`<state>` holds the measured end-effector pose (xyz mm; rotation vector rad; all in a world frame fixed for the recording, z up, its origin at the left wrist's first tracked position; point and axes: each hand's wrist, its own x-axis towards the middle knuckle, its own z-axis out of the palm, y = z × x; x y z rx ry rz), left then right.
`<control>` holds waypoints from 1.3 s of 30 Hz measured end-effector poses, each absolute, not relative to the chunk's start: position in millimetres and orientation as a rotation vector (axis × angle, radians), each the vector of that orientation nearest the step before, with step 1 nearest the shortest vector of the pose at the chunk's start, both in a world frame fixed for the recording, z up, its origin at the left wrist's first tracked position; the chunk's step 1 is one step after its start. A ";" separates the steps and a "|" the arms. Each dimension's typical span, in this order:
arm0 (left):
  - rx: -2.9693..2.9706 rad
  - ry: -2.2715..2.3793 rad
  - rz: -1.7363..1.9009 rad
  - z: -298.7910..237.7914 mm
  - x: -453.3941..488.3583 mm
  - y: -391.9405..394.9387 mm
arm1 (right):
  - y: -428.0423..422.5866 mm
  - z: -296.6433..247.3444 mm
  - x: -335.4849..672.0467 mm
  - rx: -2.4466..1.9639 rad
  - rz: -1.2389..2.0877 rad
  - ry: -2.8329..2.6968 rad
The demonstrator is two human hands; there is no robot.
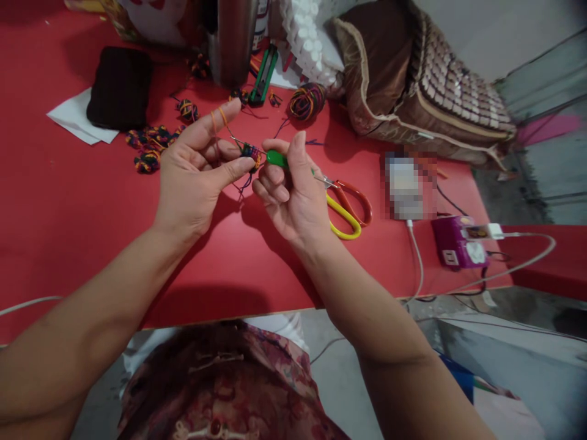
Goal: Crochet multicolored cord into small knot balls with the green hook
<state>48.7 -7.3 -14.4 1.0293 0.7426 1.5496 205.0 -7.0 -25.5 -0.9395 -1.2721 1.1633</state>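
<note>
My right hand is closed around the green handle of a crochet hook. The hook's thin metal shaft points left, through or beside a small multicoloured crochet piece. Thumb and fingers of my left hand pinch that piece, while orange yarn loops over the raised index finger. Loose dark yarn ends hang below the piece. Just right of my right hand lie scissors with one red and one yellow handle, their blades partly hidden by the hand. Several finished-looking multicoloured yarn pieces rest beyond my left hand.
A yarn ball, a green box cutter and a metal flask stand or lie at the back. A black case rests on white paper at left. Rightward are a cushion, a purple power box and a white cable.
</note>
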 end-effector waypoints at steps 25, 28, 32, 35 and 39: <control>1.001 0.818 1.404 -14.0 49.7 -9.8 | -26.8 -16.1 206.6 -0.859 0.547 -1.544; 1.020 0.840 1.415 -17.6 50.1 -9.0 | -28.1 -16.6 202.5 -0.858 0.471 -1.542; 0.883 0.769 1.422 -23.7 51.2 -8.3 | -33.5 -20.7 200.2 -0.863 0.377 -1.570; 0.804 0.667 1.345 -23.7 48.8 -7.0 | -36.0 -23.8 201.8 -0.909 0.378 -1.549; 0.800 0.639 1.303 -17.2 43.8 -5.6 | -35.1 -25.2 199.1 -0.948 0.558 -1.414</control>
